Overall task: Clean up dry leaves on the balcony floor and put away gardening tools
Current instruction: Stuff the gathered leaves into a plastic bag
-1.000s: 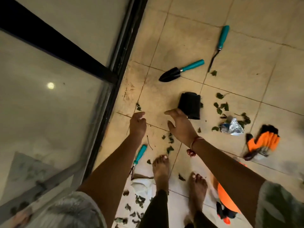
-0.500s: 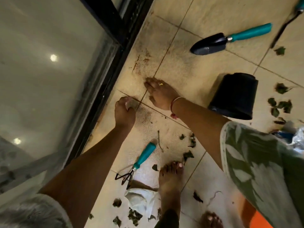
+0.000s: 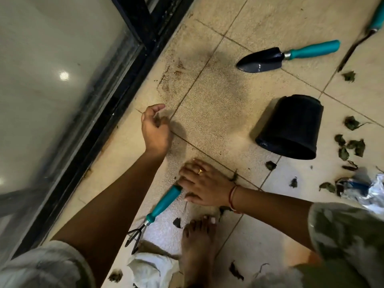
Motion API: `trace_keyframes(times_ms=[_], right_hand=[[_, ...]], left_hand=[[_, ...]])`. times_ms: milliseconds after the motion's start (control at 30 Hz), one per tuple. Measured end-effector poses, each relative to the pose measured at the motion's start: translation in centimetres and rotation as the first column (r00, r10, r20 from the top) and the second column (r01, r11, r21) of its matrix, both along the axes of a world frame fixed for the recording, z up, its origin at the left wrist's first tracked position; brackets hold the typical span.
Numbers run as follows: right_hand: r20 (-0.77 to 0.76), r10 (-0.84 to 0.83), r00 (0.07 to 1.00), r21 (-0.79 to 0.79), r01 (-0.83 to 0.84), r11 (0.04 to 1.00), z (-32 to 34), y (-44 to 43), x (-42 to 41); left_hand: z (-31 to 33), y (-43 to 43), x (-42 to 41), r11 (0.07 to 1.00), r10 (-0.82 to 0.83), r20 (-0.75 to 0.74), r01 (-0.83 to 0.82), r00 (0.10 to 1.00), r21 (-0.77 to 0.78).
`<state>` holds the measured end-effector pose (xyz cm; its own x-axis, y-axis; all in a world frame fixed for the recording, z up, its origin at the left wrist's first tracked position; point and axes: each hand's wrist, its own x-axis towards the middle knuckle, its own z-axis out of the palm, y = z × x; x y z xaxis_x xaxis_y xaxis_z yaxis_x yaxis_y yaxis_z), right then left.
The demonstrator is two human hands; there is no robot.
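Observation:
My left hand (image 3: 156,131) hovers low over the beige tile floor (image 3: 224,96), its fingers curled around a few dark dry leaf bits. My right hand (image 3: 202,183) lies on the floor with fingers spread, their tips touching the end of a teal-handled hand rake (image 3: 164,204). Dry leaves (image 3: 351,146) lie scattered at the right, with a few more beside my wrist and by my foot. Farther off rests a black trowel with a teal handle (image 3: 291,56). A third teal-handled tool (image 3: 373,23) shows partly at the top right edge.
A black plant pot (image 3: 291,127) lies on its side right of my hands. A crumpled shiny wrapper (image 3: 369,190) sits at the right edge and a white crumpled wad (image 3: 149,269) near my bare foot (image 3: 199,248). A black-framed glass door (image 3: 133,84) bounds the left.
My right hand moved from the tile joint near the door back toward me, down to the rake handle's end. My left hand stayed near the door frame, fingers now looser. The camera dropped closer.

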<state>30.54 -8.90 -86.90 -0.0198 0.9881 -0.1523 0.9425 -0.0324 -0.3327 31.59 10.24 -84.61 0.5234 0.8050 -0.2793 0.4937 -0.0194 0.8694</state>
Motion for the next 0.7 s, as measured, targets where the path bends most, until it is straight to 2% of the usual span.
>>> trace_keyframes(times_ms=[100,200,333,400,500,567,633,700], right_hand=[[0.028,0.001,1.000,0.126,-0.004,0.992,0.0,-1.3,0.2],[0.032,0.023,0.999,0.180,-0.028,0.983,0.5,-4.9,1.7],[0.062,-0.203,0.977,0.172,0.189,0.967,0.4,-8.9,4.9],[0.040,-0.249,0.968,0.174,0.239,0.955,0.9,-7.9,4.6],[0.049,-0.065,0.997,0.182,0.055,0.982,1.3,-4.7,1.1],[0.087,0.061,0.994,0.126,-0.072,0.989,1.0,-3.8,-1.0],[0.120,0.054,0.991,0.098,-0.066,0.993,0.2,-4.6,-1.5],[0.162,-0.036,0.986,0.116,0.017,0.993,-0.5,-6.0,-0.9]], left_hand=[[-0.8,-0.4,0.6,0.999,-0.046,0.023,0.045,0.999,0.015],[-0.4,-0.5,1.3,0.992,-0.108,0.014,0.107,0.994,0.068],[0.9,-0.2,1.1,0.966,-0.220,-0.020,0.220,0.975,0.133],[1.1,-0.3,0.4,0.938,-0.293,-0.071,0.301,0.953,0.173],[1.2,-0.3,-1.0,0.913,-0.332,-0.113,0.349,0.936,0.211],[1.0,-0.2,-1.5,0.913,-0.328,-0.111,0.345,0.938,0.216],[0.8,-0.5,-1.5,0.918,-0.325,-0.102,0.340,0.940,0.204],[0.8,-0.8,-1.3,0.915,-0.333,-0.096,0.346,0.938,0.207]])
